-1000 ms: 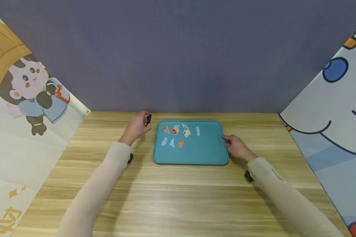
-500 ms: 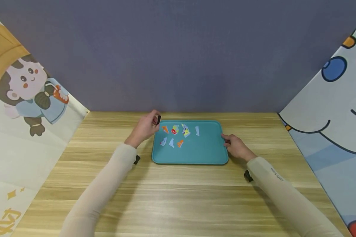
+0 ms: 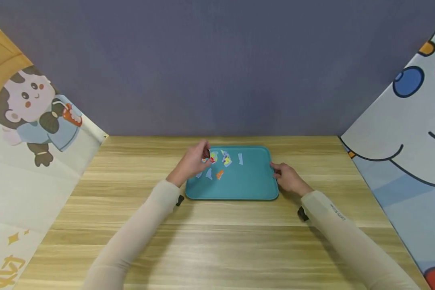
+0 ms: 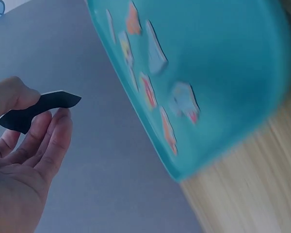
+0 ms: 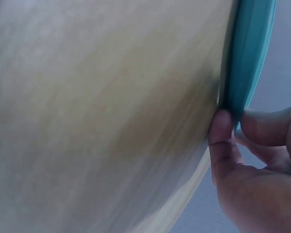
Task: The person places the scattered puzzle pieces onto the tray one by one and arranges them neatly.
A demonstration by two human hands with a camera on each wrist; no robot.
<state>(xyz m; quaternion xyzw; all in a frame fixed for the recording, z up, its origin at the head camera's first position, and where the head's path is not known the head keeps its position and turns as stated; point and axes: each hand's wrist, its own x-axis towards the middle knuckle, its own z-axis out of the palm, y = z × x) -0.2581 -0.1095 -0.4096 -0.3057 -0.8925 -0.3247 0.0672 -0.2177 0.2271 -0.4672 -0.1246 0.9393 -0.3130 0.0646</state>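
Note:
My left hand (image 3: 193,161) pinches a flat irregular piece (image 4: 43,105) between thumb and fingers, its black side showing in the left wrist view. This hand is above the left part of a teal tray (image 3: 250,183). Several flat irregular picture pieces lie on the tray: an orange one (image 3: 220,174), a yellow and purple one (image 3: 226,158), a pale strip (image 3: 240,158) and a pale pointed one (image 3: 209,174) among them. The hand partly hides those at the left. At the tray's right rim (image 5: 250,53), my right hand (image 3: 289,177) grips the edge between thumb and fingers.
The tray lies on a wood-grain table (image 3: 239,241), near a grey-blue back wall (image 3: 217,72). Printed cartoon panels stand on the left (image 3: 40,104) and right (image 3: 409,121).
My left hand has moved right with the flat piece, from beside the tray to above its left part. My right hand stays at the right rim.

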